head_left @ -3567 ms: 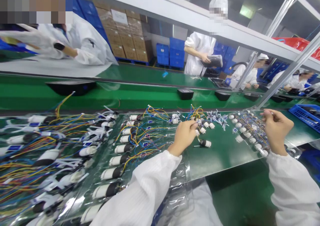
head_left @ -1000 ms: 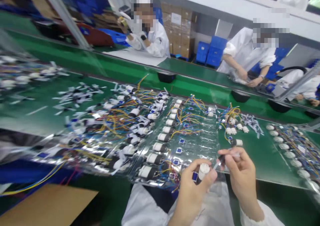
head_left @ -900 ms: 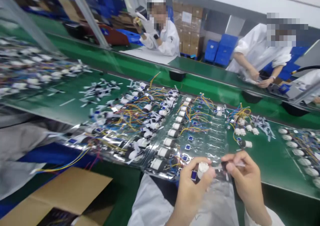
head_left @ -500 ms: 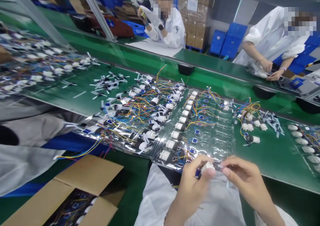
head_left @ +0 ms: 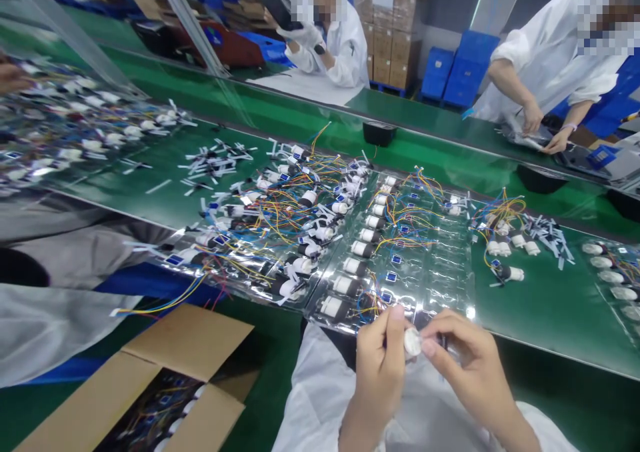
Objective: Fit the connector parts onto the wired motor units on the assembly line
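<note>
My left hand [head_left: 377, 365] is closed round a small motor [head_left: 413, 342], whose round white end faces up. Its body is mostly hidden by the fingers. My right hand [head_left: 465, 359] is closed, its thumb and forefinger pinched against the edge of that white end. What lies between those fingertips is too small to make out. Just beyond my hands is a clear plastic tray [head_left: 450, 265], with a row of white-and-black motors [head_left: 353, 267] along its left side and wires and small blue parts in its middle.
Left of the tray stands another tray of wired motors [head_left: 280, 212]. White strips [head_left: 550, 235] and loose motors [head_left: 510, 273] lie on the green table [head_left: 530, 312] to the right. An open cardboard box [head_left: 200, 345] holds more parts below left. Two people in white coats work across the barrier.
The motor has turned so its white end faces up. My right fingertips have come in against it; before, they held a pale strip slightly to the right.
</note>
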A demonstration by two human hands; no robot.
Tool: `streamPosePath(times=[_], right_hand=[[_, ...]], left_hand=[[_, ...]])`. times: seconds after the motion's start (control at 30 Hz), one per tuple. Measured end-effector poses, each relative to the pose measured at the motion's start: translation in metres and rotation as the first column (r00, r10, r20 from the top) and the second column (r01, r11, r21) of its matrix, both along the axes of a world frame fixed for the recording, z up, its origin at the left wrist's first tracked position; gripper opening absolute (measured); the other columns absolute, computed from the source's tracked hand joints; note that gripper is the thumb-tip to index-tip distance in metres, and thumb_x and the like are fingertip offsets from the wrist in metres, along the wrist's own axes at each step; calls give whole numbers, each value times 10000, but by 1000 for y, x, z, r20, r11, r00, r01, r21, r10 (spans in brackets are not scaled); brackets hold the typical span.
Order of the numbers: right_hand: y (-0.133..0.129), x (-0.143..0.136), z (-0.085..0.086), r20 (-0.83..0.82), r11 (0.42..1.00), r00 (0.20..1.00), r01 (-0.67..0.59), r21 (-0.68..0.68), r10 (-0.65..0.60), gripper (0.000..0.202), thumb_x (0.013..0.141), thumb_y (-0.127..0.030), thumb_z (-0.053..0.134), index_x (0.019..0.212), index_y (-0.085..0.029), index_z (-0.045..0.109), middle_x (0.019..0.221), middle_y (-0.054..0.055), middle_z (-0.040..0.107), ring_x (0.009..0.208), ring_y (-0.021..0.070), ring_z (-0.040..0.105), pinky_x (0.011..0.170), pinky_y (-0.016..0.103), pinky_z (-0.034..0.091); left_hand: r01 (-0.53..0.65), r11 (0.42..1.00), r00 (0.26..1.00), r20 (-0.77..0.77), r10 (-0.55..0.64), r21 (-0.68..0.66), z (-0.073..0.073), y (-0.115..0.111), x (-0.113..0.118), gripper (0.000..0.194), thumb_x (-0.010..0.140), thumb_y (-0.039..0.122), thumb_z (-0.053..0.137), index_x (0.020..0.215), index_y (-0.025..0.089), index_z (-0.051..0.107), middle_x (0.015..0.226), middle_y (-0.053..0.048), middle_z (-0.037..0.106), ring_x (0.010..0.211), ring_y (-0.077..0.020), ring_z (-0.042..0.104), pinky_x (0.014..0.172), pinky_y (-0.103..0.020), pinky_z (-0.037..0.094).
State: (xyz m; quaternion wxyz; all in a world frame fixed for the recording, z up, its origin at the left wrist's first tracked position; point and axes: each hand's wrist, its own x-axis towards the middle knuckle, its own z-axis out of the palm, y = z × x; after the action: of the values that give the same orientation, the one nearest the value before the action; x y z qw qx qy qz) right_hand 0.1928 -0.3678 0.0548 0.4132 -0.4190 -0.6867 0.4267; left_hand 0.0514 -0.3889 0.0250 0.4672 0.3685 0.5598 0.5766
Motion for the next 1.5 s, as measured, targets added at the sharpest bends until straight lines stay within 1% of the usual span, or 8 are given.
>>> streamPosePath(times=[0.17, 0.33, 0.53, 0.7, 0.9, 1.07, 1.33, 1.5], right_hand=[[-7, -8, -9, -125, 996, 989, 77, -50, -83, 113, 971, -292, 708, 884, -227, 741, 786, 13, 674, 673, 145, 646, 599, 210, 525], [-12, -8, -21, -133, 988, 984, 106, -111, -120, 163, 975, -342, 705, 882, -211, 736, 780, 28, 661, 612, 145, 587, 485, 212, 444], [-11, -12, -19, -199, 982, 967, 136, -131, -160, 207, 948, -377, 737, 829, -208, 729, 738, 25, 660, 596, 148, 598, 507, 218, 471], [-10, -11, -17, -123, 988, 980, 156, 0, -155, 173, 952, -320, 734, 809, -223, 725, 740, 16, 669, 656, 159, 640, 606, 230, 513], [-15, -8, -13, -23, 970, 983, 183, 163, -181, 148, 956, -199, 695, 813, -234, 708, 730, 14, 674, 649, 167, 624, 584, 248, 495], [-16, -6, -6, 34, 934, 979, 180, 307, -200, 178, 946, -117, 656, 838, -237, 729, 730, 22, 707, 628, 177, 634, 587, 281, 512], [-15, -4, 1, 123, 909, 977, 113, 402, -175, 246, 940, -33, 597, 856, -230, 717, 733, 21, 714, 624, 169, 639, 565, 276, 502], [-18, 0, -2, 176, 913, 969, 92, 397, -174, 233, 934, -31, 609, 845, -228, 696, 719, 5, 708, 600, 155, 634, 561, 263, 494]], left_hand=[[10, 1000, 997, -82, -9, 21, -6, -1, 2, 632, 1024, 685, 440, 650, 196, 582, 540, 17, 506, 497, -126, 447, 522, -275, 328], [54, 998, 991, -125, -51, 20, -11, -3, 4, 639, 1033, 681, 412, 612, 211, 517, 525, 13, 498, 492, -131, 437, 532, -285, 321], [70, 998, 992, -101, -69, 3, -11, -3, 4, 623, 1041, 662, 412, 627, 212, 529, 530, 10, 509, 495, -138, 469, 536, -282, 336], [135, 991, 986, -100, -136, -16, -10, -2, 2, 600, 1046, 646, 419, 639, 217, 522, 508, 16, 518, 473, -136, 504, 543, -274, 359], [159, 987, 983, -88, -162, -31, -8, -4, 4, 566, 1047, 609, 441, 641, 222, 517, 505, 26, 489, 458, -139, 514, 524, -262, 382], [188, 982, 971, -141, -191, -31, -10, -7, 4, 512, 1071, 528, 433, 673, 224, 540, 518, 38, 468, 483, -141, 506, 577, -269, 406], [276, 960, 895, -348, -277, -54, 3, -6, -6, 442, 1075, 422, 384, 682, 245, 483, 546, 24, 475, 540, -167, 477, 588, -299, 310], [302, 952, 861, -416, -292, -43, 2, -5, -3, 401, 1063, 385, 397, 691, 250, 463, 563, 34, 445, 516, -161, 418, 600, -320, 269]])
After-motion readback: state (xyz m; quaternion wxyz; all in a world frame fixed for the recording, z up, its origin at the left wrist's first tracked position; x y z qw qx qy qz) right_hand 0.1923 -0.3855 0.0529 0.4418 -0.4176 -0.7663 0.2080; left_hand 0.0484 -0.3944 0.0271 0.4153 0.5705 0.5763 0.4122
